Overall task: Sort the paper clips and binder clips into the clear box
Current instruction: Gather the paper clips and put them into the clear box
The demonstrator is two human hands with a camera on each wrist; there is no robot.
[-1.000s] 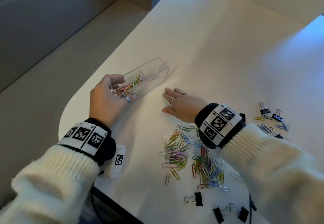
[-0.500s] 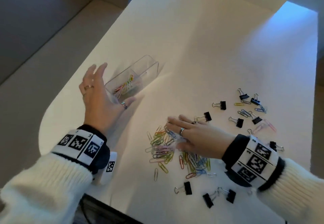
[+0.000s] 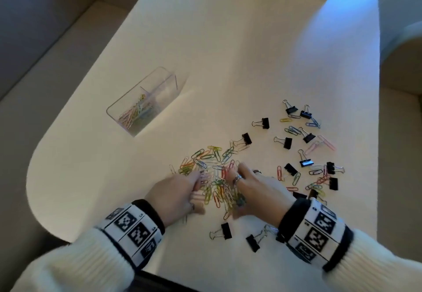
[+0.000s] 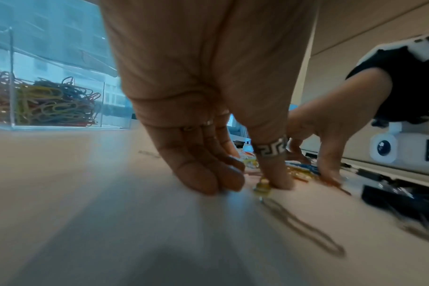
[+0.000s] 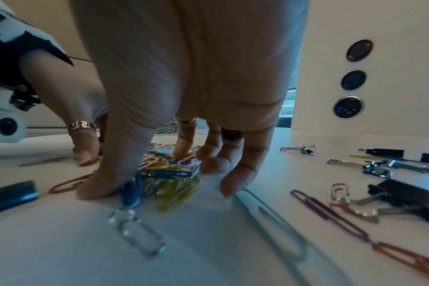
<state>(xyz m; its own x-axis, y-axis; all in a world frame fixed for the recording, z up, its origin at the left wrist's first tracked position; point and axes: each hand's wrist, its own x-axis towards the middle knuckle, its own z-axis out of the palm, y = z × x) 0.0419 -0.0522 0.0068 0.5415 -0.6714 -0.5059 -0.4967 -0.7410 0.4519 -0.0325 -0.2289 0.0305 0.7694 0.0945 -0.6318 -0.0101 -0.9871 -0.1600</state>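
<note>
Flanking the pile of paper clips (image 3: 212, 177), both hands are down on the white table (image 3: 228, 63). Left hand (image 3: 175, 196) sits on the pile's left edge, fingers straight and pressed together, tips on the tabletop, thumb tip touching clips; nothing pinched. Right hand (image 3: 255, 191) is on the pile's right edge, fingers spread and bent, thumb and fingertips (image 5: 229, 186) bracketing a bunch of blue and yellow clips; can't tell if it actually grips any. Clips are thin wire loops in mixed colours: yellow, blue, green, pink, red, white. Binder clips (image 3: 287, 142) are black with silver wire handles, scattered beyond and right of the right hand, a few just near-side of both wrists. Clear box (image 3: 146, 99) lies well beyond the left hand, its near compartment partly filled with coloured paper clips.
</note>
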